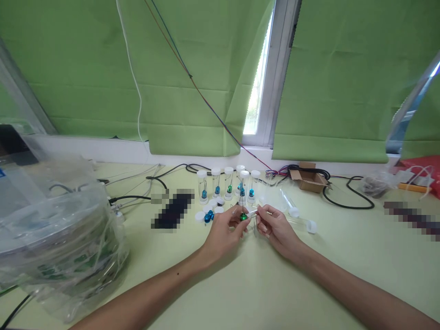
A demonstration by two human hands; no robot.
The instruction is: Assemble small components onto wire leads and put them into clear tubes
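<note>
My left hand (pixel 227 227) is closed, its fingertips pinching a small shiny green metal part (pixel 244 217). From the right, my right hand (pixel 277 227) meets it, thumb and fingers closed on a thin silvery rod (pixel 252 212) whose tip reaches the green part. Just behind my hands stand several clear tubes (pixel 204 187) with white caps, each with a small blue or green metal part and a dark thin stem inside. Left of my left hand lie loose blue metal parts (pixel 208 216) and several white caps (pixel 200 216). My fingers partly hide the green part.
Right of my hands lie a clear tube (pixel 290 204) and another capped tube (pixel 302 224). A small open cardboard box (pixel 308 178) and black cables (pixel 347 206) are along the back. A plastic-wrapped bundle (pixel 62 238) fills the left side; a blurred dark object (pixel 173 211) lies nearer.
</note>
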